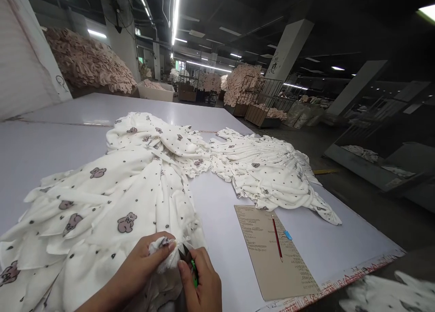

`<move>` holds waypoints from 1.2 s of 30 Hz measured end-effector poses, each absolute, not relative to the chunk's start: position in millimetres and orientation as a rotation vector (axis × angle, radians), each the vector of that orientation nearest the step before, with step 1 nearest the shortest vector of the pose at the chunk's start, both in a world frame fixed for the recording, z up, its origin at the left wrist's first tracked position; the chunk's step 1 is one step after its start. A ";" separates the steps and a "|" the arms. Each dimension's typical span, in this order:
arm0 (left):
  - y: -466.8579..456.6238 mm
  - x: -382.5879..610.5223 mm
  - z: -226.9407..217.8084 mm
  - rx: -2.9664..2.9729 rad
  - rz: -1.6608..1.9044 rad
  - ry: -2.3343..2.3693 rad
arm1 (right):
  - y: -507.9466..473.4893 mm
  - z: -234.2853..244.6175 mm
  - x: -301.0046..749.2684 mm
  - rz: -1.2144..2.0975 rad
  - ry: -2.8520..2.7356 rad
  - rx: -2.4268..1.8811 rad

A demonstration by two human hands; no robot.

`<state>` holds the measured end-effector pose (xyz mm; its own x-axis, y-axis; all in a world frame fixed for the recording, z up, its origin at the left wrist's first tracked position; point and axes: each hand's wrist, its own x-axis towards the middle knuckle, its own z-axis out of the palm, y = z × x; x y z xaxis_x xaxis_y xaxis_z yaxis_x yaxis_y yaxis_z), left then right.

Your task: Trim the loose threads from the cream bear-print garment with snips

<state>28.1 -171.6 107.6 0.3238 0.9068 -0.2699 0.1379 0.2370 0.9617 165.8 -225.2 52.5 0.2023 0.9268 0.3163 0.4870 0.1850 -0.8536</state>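
My left hand [144,260] pinches a bunched edge of white fabric [136,185], soft cloth printed with brown bears and small dark dots. In my right hand [204,280] is a pair of thread snips [185,254] with dark blades and a bit of green at the grip. The blades point up at the cloth edge, right beside my left fingertips. Whether they touch a thread I cannot tell. The cloth spreads over the left of the table and hangs toward me.
A second pile of bear-print cloth [265,167] lies right of centre. Nearer stands a brown card [258,257] with handwriting, a red pencil [277,239] and a blue clip [288,235]. Beyond the table [217,199] are wire carts [261,101] and heaps of pink cloth [84,60].
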 end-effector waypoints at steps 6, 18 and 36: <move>-171.7 27.6 110.6 1.221 0.674 1.085 | -222.6 55.9 162.5 0.493 -1.491 -1.482; -174.5 28.1 107.6 1.429 0.684 1.050 | -230.8 53.6 171.5 0.506 -1.445 -1.528; -186.4 22.7 106.8 1.687 0.778 1.079 | -237.2 47.2 188.5 0.893 -1.235 -1.335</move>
